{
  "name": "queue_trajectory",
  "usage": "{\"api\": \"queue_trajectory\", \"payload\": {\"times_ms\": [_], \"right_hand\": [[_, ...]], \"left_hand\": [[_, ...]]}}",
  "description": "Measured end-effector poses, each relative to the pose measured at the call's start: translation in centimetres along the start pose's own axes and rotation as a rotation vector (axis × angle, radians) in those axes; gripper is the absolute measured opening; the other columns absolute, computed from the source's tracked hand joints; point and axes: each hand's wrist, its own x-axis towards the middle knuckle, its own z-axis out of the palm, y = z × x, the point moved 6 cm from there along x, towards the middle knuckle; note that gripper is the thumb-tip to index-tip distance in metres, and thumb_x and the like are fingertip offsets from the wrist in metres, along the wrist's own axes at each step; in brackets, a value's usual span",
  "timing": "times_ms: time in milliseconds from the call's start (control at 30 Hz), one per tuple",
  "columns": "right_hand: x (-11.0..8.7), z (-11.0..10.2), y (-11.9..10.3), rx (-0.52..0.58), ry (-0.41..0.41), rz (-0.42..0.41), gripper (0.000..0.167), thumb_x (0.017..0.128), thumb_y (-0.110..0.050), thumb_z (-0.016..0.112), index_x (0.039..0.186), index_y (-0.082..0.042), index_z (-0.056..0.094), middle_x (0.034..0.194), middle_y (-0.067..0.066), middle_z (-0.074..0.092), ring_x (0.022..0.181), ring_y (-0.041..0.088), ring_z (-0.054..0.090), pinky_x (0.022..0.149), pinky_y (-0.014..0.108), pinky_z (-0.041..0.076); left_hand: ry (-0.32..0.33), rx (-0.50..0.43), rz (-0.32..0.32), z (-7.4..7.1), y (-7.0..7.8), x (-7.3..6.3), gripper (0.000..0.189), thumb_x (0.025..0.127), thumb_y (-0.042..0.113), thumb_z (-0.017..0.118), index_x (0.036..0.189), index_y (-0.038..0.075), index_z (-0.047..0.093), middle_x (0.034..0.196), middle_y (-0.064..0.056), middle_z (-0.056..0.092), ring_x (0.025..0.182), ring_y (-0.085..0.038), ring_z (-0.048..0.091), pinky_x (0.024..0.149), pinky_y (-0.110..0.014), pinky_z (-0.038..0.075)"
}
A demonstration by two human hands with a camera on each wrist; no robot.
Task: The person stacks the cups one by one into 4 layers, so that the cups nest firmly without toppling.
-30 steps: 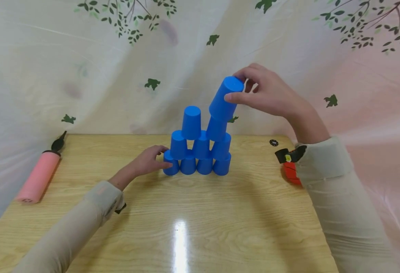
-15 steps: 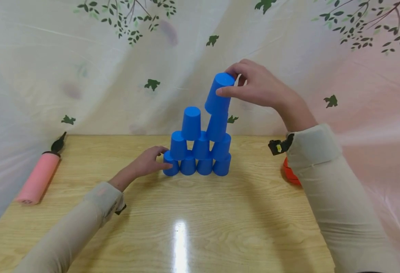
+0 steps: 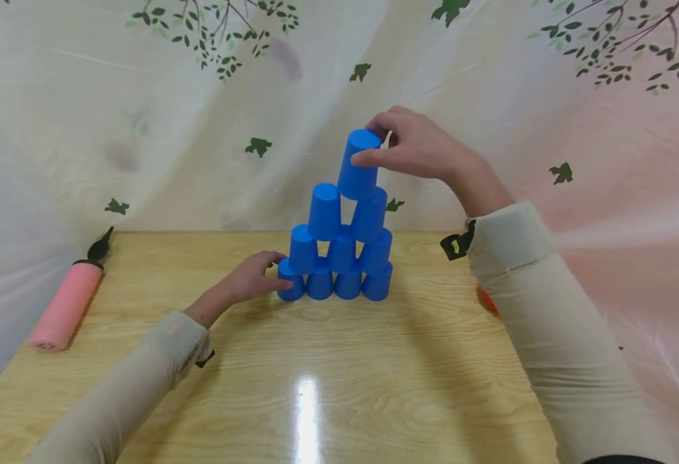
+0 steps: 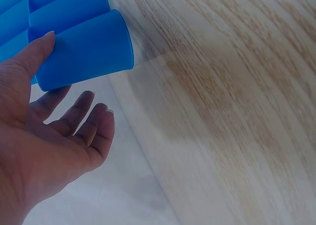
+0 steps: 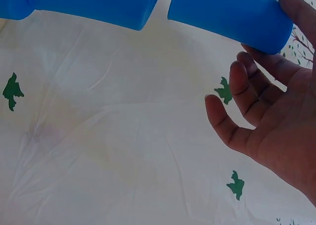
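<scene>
Upside-down blue cups form a stepped pyramid on the wooden table. My right hand [image 3: 420, 147] pinches the topmost blue cup [image 3: 358, 174] near its base, between thumb and fingers. That cup hangs over the two third-row cups, the left one [image 3: 325, 212] and the right one [image 3: 370, 216]. The right wrist view shows a gap between the held cup [image 5: 227, 17] and the cup [image 5: 98, 5] below it. Down at the left end, my left hand [image 3: 252, 277] holds the bottom-row corner cup [image 4: 89, 52] between thumb and index finger; its other fingers curl loosely.
A pink hand pump [image 3: 67, 306] with a black nozzle lies on the table [image 3: 247, 386] at the left. A red object [image 3: 487, 300] is partly hidden behind the right sleeve. A pale curtain [image 3: 200, 129] with leaf prints hangs behind the table.
My right hand has carried its cup leftward, from over the right third-row cup to above the gap between both. The left hand and the stacked cups stay put.
</scene>
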Motion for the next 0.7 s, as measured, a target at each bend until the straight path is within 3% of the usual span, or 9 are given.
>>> {"api": "queue_trajectory", "payload": {"times_ms": [700], "right_hand": [[1.4, 0.7, 0.2, -0.009, -0.016, 0.023, 0.068, 0.09, -0.057, 0.063, 0.137, -0.009, 0.053, 0.128, 0.01, 0.055, 0.113, 0.027, 0.052, 0.094, 0.043, 0.05]], "left_hand": [[-0.004, 0.01, 0.008, -0.1, -0.1, -0.1, 0.061, 0.092, 0.035, 0.072, 0.14, 0.002, 0.053, 0.138, -0.019, 0.059, 0.127, -0.039, 0.054, 0.104, -0.057, 0.047]]}}
